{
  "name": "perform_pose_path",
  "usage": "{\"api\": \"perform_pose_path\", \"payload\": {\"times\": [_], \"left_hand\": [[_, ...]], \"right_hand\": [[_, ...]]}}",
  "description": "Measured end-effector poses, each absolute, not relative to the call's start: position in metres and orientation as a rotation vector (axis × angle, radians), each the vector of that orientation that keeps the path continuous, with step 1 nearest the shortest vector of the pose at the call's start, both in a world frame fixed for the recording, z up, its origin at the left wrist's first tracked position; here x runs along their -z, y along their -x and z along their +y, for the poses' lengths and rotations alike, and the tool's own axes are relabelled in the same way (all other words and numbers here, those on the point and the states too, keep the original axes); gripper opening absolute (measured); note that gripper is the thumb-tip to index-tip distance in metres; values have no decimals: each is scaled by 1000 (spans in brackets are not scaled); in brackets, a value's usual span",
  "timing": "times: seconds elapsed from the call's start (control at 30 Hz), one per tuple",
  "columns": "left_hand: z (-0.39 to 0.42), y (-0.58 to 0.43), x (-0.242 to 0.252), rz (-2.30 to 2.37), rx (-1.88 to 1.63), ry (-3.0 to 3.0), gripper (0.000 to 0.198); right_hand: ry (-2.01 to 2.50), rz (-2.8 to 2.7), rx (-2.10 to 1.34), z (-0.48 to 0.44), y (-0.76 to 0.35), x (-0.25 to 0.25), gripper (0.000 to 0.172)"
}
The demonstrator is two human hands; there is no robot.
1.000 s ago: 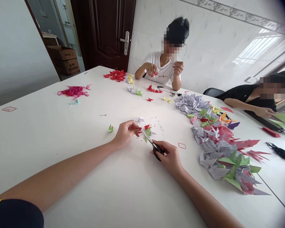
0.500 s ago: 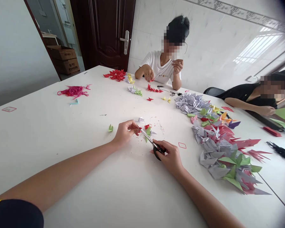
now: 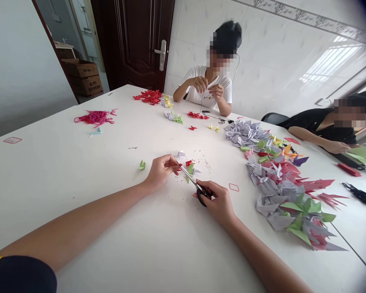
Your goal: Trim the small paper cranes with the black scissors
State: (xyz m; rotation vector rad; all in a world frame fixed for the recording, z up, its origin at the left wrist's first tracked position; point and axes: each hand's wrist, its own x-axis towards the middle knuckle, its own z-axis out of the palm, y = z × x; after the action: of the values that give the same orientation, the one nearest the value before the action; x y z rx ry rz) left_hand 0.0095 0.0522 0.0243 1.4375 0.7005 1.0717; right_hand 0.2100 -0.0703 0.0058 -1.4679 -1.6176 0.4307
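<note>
My right hand (image 3: pixel 218 198) is closed round the black handles of a pair of scissors (image 3: pixel 195 183), whose blades point up and left. My left hand (image 3: pixel 162 170) pinches a small red folded paper piece (image 3: pixel 179 167) at the blade tips. Its exact shape is partly hidden by the fingers and blades. Just beyond the scissors lie a green folded paper piece (image 3: pixel 190 169), another red one (image 3: pixel 189 163) and a white one (image 3: pixel 181 154). Tiny red scraps are scattered round them. A single green folded piece (image 3: pixel 142 165) rests left of my left hand.
A long heap of folded paper cranes (image 3: pixel 280 191) covers the right side of the white table (image 3: pixel 110 236). Pink loops (image 3: pixel 96 118) lie at the left, red cranes (image 3: pixel 149 97) farther back. One person (image 3: pixel 212 85) sits opposite, another (image 3: pixel 320 126) at the right.
My hands and the scissors look still. The person opposite has brought both hands together in front of the chest. The person at the right has lowered the green paper slightly.
</note>
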Motion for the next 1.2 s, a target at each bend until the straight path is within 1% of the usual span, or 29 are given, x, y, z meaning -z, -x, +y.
{"api": "perform_pose_path", "payload": {"times": [0.37,0.67,0.9,1.2], "left_hand": [[52,-9,-25,721,-1076,-1483,27],[49,-11,-26,699,-1040,-1509,29],[47,-12,-27,695,-1042,-1525,24],[46,-12,-29,698,-1046,-1523,28]], "right_hand": [[1510,-1590,-498,-73,-209,-8,36],[1505,-1577,-499,-71,-205,-10,28],[1525,-1582,-485,-71,-204,-11,29],[1528,-1589,-465,-71,-203,-13,28]]}}
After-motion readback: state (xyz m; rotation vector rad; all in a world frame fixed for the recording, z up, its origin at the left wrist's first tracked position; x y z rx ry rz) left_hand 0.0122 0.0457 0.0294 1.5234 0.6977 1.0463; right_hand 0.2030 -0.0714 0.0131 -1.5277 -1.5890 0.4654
